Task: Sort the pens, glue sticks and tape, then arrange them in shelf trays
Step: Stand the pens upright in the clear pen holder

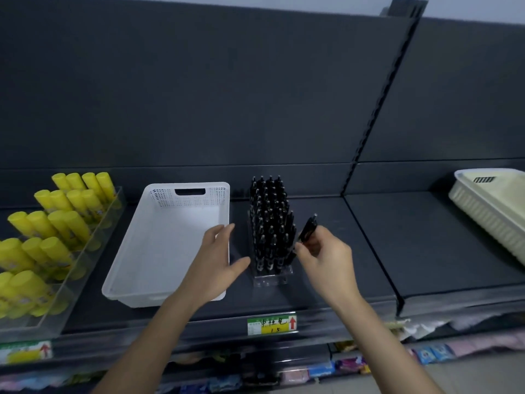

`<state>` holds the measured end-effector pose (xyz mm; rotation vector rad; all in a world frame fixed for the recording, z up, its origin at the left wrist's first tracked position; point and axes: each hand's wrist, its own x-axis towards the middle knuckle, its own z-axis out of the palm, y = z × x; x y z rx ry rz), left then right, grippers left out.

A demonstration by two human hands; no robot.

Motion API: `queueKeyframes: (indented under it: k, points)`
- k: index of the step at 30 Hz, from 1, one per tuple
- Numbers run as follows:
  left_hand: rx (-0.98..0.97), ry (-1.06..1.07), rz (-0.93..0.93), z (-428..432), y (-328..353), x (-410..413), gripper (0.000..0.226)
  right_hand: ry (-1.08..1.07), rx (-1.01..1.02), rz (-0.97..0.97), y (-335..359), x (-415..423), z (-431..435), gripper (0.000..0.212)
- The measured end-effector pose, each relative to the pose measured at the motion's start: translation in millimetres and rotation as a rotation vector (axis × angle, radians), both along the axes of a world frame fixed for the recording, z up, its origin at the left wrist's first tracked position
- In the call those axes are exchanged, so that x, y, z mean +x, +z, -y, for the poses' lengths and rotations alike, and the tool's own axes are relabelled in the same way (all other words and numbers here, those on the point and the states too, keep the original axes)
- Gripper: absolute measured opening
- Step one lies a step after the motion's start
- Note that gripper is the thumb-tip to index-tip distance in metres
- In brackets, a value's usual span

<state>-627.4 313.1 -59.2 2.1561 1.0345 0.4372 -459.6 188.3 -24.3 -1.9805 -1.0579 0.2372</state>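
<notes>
- The right hand [326, 260] was at 3 o'clock of the pen stand [272, 278], its fingers pinched round a single black pen [308, 227].
- That pen was tilted, its top end pointing toward 1 o'clock, and it sat just beside the stand's right edge; whether it touched the other pens could not be told.
- The stand was a clear holder on the dark shelf [284, 301], packed with upright black pens [270, 217] in rows.
- The left hand [216, 263] was at 9 o'clock of the stand with its fingers straight and spread wide, holding nothing.
- It lay over the right near side of a white basket [187, 206]; whether it touched the rim could not be told.
- The basket stood at 9 o'clock of the stand, and nothing showed inside it.
- Further toward 9 o'clock, yellow glue sticks [61, 227] stood in rows in a clear tray [42, 322].
- A cream tray [497, 206] lay well apart at 3 o'clock, on the next shelf section.
- A green and yellow price label [271, 322] was fixed to the shelf's front edge at 6 o'clock of the stand.
</notes>
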Motion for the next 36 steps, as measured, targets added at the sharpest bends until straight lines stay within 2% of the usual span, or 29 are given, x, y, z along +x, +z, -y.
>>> queueKeyframes:
  k: [8,13,20,22,24,26,31,34,36]
  points:
    - [-0.012,0.014,-0.015,1.6,-3.7,0.5,0.068,0.052,-0.092,0.105,-7.7,5.0,-0.7,0.018]
    - [-0.021,0.016,-0.035,-0.2,-5.0,-0.3,0.063,0.114,-0.19,0.092,-23.5,3.4,-2.9,0.01]
    - [-0.065,0.008,-0.078,-3.3,-4.0,-0.2,0.063,0.13,-0.198,0.034,-35.1,4.3,-2.7,0.016]
    - [-0.049,0.042,-0.038,-3.9,-0.2,-2.1,0.063,0.152,-0.245,-0.07,-38.4,4.4,-0.6,0.032]
    - [0.043,0.089,-0.03,-10.3,3.3,-9.9,0.062,0.181,-0.293,-0.156,-44.0,3.3,-0.9,0.061]
    - [0.177,0.158,-0.07,-24.7,6.3,-24.2,0.061,0.203,-0.308,-0.172,-47.2,0.6,-4.6,0.07]
    - [0.373,0.411,-0.262,-72.9,9.1,-79.1,0.055,0.204,-0.349,-0.155,-46.0,-2.7,-18.8,0.049]
    - [0.288,0.474,-0.396,-86.5,5.8,-102.0,0.05,0.215,-0.356,-0.146,-46.7,-1.5,-23.4,0.039]
    - [0.192,0.478,-0.409,-89.2,1.4,-106.9,0.039,0.222,-0.351,-0.143,-47.2,-0.7,-26.4,0.033]
